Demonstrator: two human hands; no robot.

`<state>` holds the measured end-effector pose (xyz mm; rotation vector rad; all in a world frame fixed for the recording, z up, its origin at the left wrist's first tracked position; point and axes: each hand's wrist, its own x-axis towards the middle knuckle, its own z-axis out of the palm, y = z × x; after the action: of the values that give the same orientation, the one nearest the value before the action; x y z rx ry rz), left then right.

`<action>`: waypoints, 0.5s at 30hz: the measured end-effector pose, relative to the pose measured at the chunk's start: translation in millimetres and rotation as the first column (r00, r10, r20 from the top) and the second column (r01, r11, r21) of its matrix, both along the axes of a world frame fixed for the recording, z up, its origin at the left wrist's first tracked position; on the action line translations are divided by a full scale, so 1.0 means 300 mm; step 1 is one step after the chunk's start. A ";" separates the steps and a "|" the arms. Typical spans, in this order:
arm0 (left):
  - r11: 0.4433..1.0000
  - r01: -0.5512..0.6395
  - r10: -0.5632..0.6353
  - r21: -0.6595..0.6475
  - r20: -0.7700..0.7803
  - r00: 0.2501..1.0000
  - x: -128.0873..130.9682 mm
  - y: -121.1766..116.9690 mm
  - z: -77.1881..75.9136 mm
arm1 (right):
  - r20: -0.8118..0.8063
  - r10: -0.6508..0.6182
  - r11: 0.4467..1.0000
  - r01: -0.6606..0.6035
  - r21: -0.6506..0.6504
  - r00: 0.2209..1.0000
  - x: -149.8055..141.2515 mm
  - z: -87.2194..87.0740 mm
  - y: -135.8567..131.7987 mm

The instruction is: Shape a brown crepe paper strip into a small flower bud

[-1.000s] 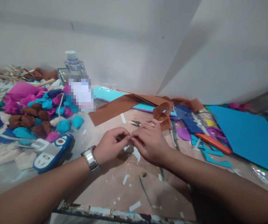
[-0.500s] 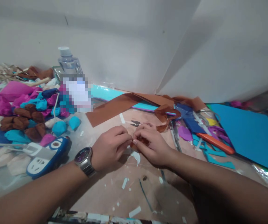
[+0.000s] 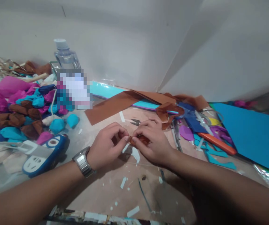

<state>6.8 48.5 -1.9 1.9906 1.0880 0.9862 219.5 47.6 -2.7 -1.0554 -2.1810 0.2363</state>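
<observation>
My left hand (image 3: 109,145), with a metal-band watch (image 3: 84,162) on the wrist, pinches the near end of a small crumpled piece of brown crepe paper (image 3: 144,140) between thumb and forefinger. My right hand (image 3: 155,144) closes round the rest of that piece, its thumb and forefinger meeting the left fingertips. Much of the piece is hidden inside the right fingers. Just behind the hands lie the dark tips of scissors (image 3: 135,122); their other end is covered. A long brown crepe paper strip (image 3: 112,107) stretches across the back. Below the fingers rests a curved white scrap (image 3: 134,156).
At left are crumpled paper balls (image 3: 17,120), a blue-and-white power strip (image 3: 46,154) with a plugged-in cable, and a clear bottle (image 3: 66,57). On the right lie an orange-handled tool (image 3: 217,143) and blue sheets (image 3: 254,134). A white wall (image 3: 125,40) closes off the back.
My left hand has turned, so its thumb now shows pressing on the paper's end. The right hand keeps its grip. The view has shifted slightly.
</observation>
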 end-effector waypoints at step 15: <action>0.998 0.018 -0.018 0.065 0.001 1.000 -0.001 0.002 0.001 | -0.004 0.028 1.000 -0.028 -0.001 1.000 -0.006 0.001 -0.007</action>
<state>6.6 49.1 -1.6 2.0475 1.0473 1.0257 217.8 45.4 -2.3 -1.0250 -2.1937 0.2524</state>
